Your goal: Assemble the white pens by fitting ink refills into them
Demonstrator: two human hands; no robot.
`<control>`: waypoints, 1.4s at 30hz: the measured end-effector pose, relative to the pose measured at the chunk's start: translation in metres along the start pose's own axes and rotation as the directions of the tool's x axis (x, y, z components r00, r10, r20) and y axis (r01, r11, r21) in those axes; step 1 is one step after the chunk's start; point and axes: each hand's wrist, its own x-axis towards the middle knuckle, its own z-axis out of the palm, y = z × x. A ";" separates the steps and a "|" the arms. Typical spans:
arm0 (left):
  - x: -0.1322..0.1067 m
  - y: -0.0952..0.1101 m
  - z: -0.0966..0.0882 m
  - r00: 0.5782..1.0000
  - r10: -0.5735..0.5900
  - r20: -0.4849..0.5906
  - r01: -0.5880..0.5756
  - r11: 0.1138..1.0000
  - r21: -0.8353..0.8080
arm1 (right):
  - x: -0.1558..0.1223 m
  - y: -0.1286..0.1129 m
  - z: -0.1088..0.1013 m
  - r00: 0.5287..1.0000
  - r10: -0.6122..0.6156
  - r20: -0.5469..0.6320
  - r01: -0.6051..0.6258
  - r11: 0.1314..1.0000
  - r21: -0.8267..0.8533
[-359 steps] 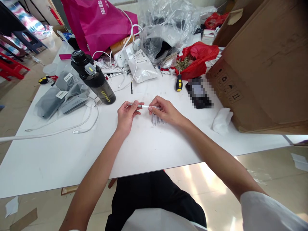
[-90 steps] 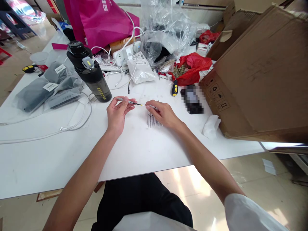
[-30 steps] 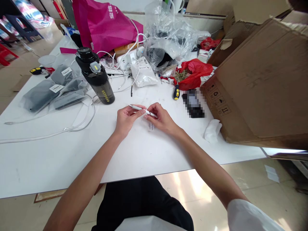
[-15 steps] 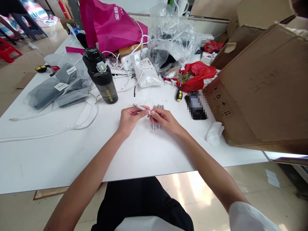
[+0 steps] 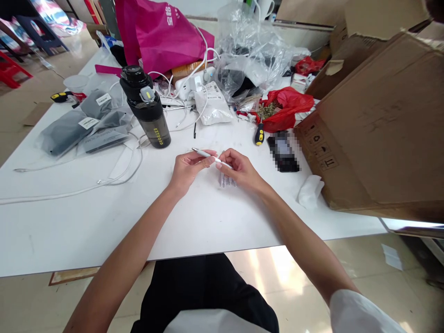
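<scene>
A slim pen (image 5: pixel 201 152) with a grey barrel and a white section slants between my two hands above the white table. My left hand (image 5: pixel 187 172) pinches its grey barrel between thumb and fingers, the tip pointing up and left. At the white end, my right hand (image 5: pixel 243 172) closes thumb and fingers around the pen. Directly below the right hand, several similar pens (image 5: pixel 227 181) lie side by side on the table, partly covered by that hand.
A black water bottle (image 5: pixel 152 120) stands left of centre, beside bagged dark items (image 5: pixel 69 132) and white cables (image 5: pixel 83 192). Toward the right lie a screwdriver (image 5: pixel 259 135), a phone (image 5: pixel 285 152) and crumpled white wrap (image 5: pixel 310 192). A large cardboard box (image 5: pixel 381 134) borders the right side.
My right hand's fingers have shifted and lifted slightly. More of the pen's white section now shows between the hands. The left hand stays nearly in place.
</scene>
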 end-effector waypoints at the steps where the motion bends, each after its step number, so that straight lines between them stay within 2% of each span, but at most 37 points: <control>1: 0.000 0.000 0.000 1.000 0.003 0.004 -0.003 1.000 0.001 | 0.000 -0.001 0.000 1.000 -0.007 -0.002 0.007 1.000 -0.008; 6: 0.001 0.000 0.001 1.000 -0.003 0.029 0.002 1.000 0.017 | 0.001 0.001 -0.002 0.999 0.017 0.041 -0.013 0.995 -0.101; 11: 0.001 -0.001 0.002 1.000 -0.009 0.007 0.009 1.000 -0.001 | 0.001 0.000 -0.002 1.000 -0.015 -0.007 0.015 0.997 -0.071; 16: 0.000 -0.001 0.002 0.999 -0.008 0.038 0.007 1.000 0.007 | 0.002 0.001 -0.003 0.998 0.018 0.067 -0.007 0.988 -0.153; 21: 0.000 0.000 0.002 1.000 -0.017 0.012 0.017 1.000 0.011 | 0.002 -0.001 -0.001 0.999 -0.034 0.002 0.034 0.991 -0.130; 24: 0.001 0.000 0.001 1.000 -0.013 0.018 0.012 1.000 0.017 | 0.000 -0.002 -0.002 0.997 0.006 0.073 0.006 0.987 -0.160; 30: 0.001 -0.001 0.000 0.999 -0.042 0.033 0.042 0.999 -0.009 | 0.001 0.001 -0.003 0.978 0.118 0.171 -0.120 0.993 0.004; 32: 0.001 -0.001 0.000 0.998 -0.050 0.039 0.051 0.998 -0.024 | 0.001 0.000 -0.001 0.984 0.111 0.142 -0.118 0.992 0.043; 34: 0.001 -0.001 0.000 0.999 -0.044 0.022 0.044 0.999 -0.026 | 0.001 -0.002 0.000 0.995 0.063 0.073 -0.066 0.997 0.037; 36: 0.001 -0.001 0.001 0.999 -0.041 0.013 0.041 0.999 -0.027 | 0.001 -0.003 -0.001 0.998 0.029 0.050 -0.030 0.999 0.019; 40: 0.000 -0.002 0.001 0.998 -0.047 0.040 0.048 0.998 -0.034 | 0.002 -0.002 -0.003 0.973 0.121 0.196 -0.136 0.988 0.068; 42: 0.000 -0.002 0.001 0.997 -0.056 0.052 0.058 0.998 -0.041 | 0.001 -0.002 -0.004 0.962 0.157 0.222 -0.185 0.976 0.113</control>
